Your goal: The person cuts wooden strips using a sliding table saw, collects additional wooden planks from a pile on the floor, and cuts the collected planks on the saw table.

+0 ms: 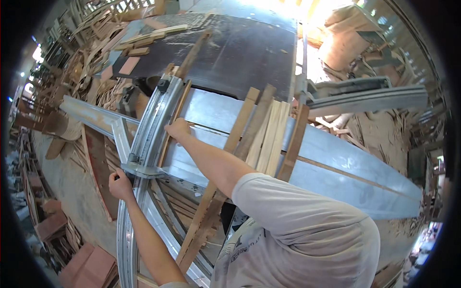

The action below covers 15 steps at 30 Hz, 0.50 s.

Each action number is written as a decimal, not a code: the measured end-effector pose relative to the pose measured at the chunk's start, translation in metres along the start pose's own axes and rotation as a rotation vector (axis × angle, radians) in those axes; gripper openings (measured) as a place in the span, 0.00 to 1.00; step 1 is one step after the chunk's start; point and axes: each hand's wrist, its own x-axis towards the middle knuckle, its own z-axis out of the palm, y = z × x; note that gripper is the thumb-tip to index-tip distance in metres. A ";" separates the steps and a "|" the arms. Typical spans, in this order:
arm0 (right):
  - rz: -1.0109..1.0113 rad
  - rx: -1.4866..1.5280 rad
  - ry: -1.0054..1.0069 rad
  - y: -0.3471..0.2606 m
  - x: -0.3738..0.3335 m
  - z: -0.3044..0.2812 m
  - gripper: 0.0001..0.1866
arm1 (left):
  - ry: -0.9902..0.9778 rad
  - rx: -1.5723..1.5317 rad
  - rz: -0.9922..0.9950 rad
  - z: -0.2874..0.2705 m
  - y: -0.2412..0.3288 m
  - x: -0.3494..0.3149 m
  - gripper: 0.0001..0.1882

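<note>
My right hand (178, 129) reaches across a sliding table saw and closes on a narrow wood strip (174, 126) lying along the sliding carriage (152, 126). The saw's slot runs through the grey metal table (213, 108) just right of that hand. My left hand (120, 185) is curled beside the metal end plate (143, 170) of the carriage. A small dark spot shows at its fingers, but what it grips is hidden. Several pale strips (268, 137) lie on the saw table right of my right arm, next to darker brown wood lengths (255, 117).
A large dark board (249, 53) spreads beyond the saw, with loose offcuts (139, 52) at its far left. Long metal rails (367, 98) stick out at the right. A diagonal support arm (98, 115) extends left. Scrap wood piles (89, 266) cover the floor around.
</note>
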 end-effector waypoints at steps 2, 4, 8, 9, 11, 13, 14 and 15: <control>0.029 0.210 0.004 -0.002 -0.017 -0.025 0.16 | -0.025 -0.012 0.012 0.000 -0.006 -0.003 0.18; 0.000 0.451 -0.114 0.003 -0.029 -0.059 0.15 | -0.059 -0.015 0.039 -0.004 -0.010 -0.004 0.18; -0.124 0.232 0.002 0.045 -0.122 -0.201 0.16 | -0.055 0.026 0.035 -0.011 -0.017 -0.009 0.18; -0.148 0.129 0.094 0.081 -0.126 -0.237 0.17 | -0.076 0.033 0.018 -0.014 -0.007 -0.007 0.19; -0.096 -0.080 0.237 0.116 -0.166 -0.295 0.17 | -0.079 0.027 0.013 -0.016 -0.001 -0.007 0.20; -0.129 -0.302 0.351 0.164 -0.185 -0.340 0.17 | -0.120 0.010 -0.012 -0.017 0.003 -0.006 0.21; -0.251 -0.505 0.457 0.200 -0.181 -0.357 0.16 | -0.138 -0.009 -0.004 -0.014 0.007 -0.004 0.21; -0.112 -0.312 0.424 0.196 -0.199 -0.362 0.16 | -0.158 -0.023 -0.005 -0.014 -0.002 -0.003 0.21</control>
